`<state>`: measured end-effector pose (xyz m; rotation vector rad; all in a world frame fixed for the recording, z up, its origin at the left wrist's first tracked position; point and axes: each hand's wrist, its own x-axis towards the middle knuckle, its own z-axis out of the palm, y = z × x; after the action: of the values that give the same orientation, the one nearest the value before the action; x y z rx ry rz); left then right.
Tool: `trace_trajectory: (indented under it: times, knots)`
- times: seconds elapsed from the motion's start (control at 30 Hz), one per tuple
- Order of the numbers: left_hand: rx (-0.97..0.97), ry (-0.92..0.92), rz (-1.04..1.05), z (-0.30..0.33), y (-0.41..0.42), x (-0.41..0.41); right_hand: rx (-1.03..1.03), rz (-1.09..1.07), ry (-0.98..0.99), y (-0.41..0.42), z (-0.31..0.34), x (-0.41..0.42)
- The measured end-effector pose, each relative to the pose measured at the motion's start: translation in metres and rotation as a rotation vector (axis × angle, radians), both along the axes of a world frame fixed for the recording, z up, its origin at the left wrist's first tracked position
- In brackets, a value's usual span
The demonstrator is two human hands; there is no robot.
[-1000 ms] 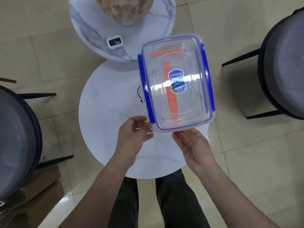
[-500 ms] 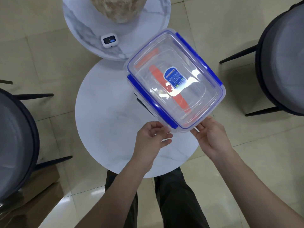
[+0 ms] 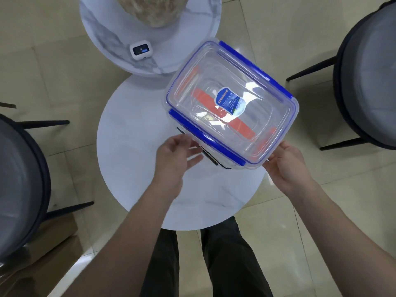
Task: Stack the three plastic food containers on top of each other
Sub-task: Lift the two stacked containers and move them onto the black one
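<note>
Round white tabletop (image 3: 132,159) carries the clear container (image 3: 232,103) (blue clips). Right hand (image 3: 288,166) cups its near corner; left hand (image 3: 173,155), fingers (image 3: 194,158) spread, has let go since before.

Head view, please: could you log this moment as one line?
clear blue-clipped plastic container | right hand at corner | left hand open beside | over white round table
</note>
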<state>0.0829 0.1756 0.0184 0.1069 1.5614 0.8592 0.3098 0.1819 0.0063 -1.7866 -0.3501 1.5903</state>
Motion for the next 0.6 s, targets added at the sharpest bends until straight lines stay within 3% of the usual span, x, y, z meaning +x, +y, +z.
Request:
trace_trajectory:
  times: [0.17,0.6]
  knots:
    - [0.02,0.12,-0.02,-0.003,0.015,-0.014,-0.024,0.029,-0.002,0.002,0.002,0.001]
    - [0.024,0.194,-0.041,-0.007,0.021,-0.019,-0.04,-0.023,0.014,-0.008,0.004,-0.011]
